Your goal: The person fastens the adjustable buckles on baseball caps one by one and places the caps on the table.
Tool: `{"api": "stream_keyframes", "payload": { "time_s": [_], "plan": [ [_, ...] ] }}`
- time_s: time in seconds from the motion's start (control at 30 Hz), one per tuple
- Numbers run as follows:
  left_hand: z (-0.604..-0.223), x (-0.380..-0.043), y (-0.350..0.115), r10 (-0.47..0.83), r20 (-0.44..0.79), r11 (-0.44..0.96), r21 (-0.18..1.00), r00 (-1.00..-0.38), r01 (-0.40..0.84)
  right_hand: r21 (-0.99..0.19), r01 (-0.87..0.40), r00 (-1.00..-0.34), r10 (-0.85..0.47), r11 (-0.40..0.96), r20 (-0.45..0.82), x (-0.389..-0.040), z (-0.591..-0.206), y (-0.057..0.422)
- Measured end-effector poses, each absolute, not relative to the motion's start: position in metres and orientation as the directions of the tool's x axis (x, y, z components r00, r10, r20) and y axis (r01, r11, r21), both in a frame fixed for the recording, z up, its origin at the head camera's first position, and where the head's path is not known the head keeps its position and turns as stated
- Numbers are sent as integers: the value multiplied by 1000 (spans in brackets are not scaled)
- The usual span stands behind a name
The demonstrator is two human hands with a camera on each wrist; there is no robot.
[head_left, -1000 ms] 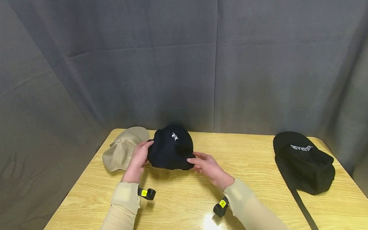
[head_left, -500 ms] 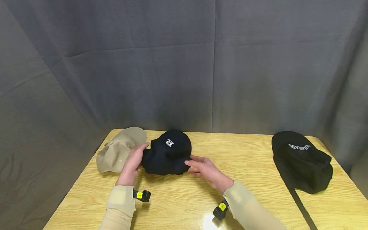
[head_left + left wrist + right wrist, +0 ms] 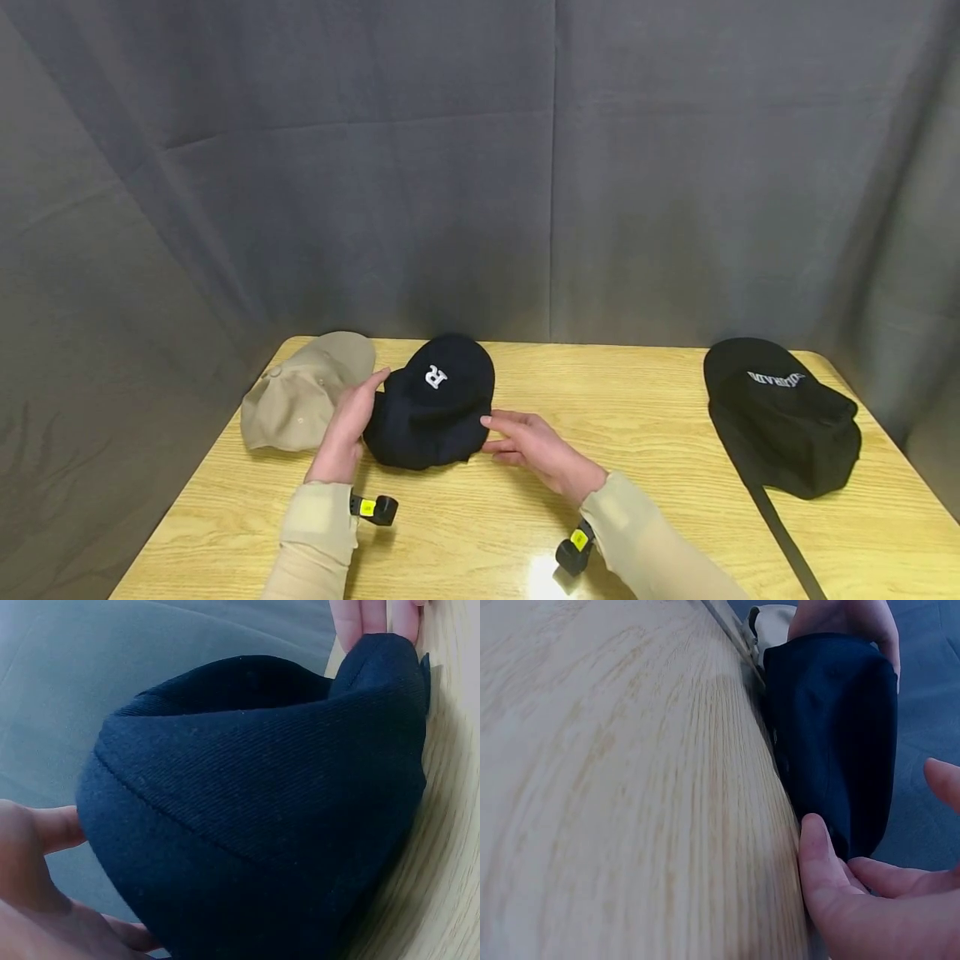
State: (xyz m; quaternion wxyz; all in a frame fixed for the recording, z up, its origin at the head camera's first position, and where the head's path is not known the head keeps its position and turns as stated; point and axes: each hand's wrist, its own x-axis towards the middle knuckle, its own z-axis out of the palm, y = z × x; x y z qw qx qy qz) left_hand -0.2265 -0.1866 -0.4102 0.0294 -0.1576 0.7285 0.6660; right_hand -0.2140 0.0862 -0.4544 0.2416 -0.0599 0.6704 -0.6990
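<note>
A navy baseball cap (image 3: 431, 425) with a white R on its front rests on the wooden table, brim toward the back. Along its left side lies my left hand (image 3: 349, 425), thumb stretched past the crown. In the left wrist view that hand's fingertips meet the dark fabric (image 3: 247, 802). My right hand (image 3: 540, 454) reaches in from the right, with loosely extended fingers touching the cap's lower right edge. The right wrist view has thumb and fingers spread right at the cap's edge (image 3: 825, 742). The far fingers of each hand are partly hidden by the cap.
A beige cap (image 3: 296, 404) sits immediately left of the navy one, partly behind my left hand. At the right end of the table (image 3: 600, 392) lies a black cap (image 3: 783, 421) with white lettering and a long strap (image 3: 783, 533). Grey curtain (image 3: 480, 183) hangs behind.
The navy cap has come down onto the table, shifted slightly left and turned so its R shows more fully. Both hands have moved with it and their fingers have loosened.
</note>
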Motion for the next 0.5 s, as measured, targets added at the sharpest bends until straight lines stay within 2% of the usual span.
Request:
{"api": "stream_keyframes", "payload": {
  "time_s": [0.3,0.5],
  "plan": [
    [-408,-225,-184,-189,-223,67,969,-956,-239,-962,274,-878,-406,6,-252,-214,-455,87],
    [-399,-221,-175,-227,-150,76,982,-962,-171,-977,210,-923,-320,42,-212,-212,-450,89]
  ]
}}
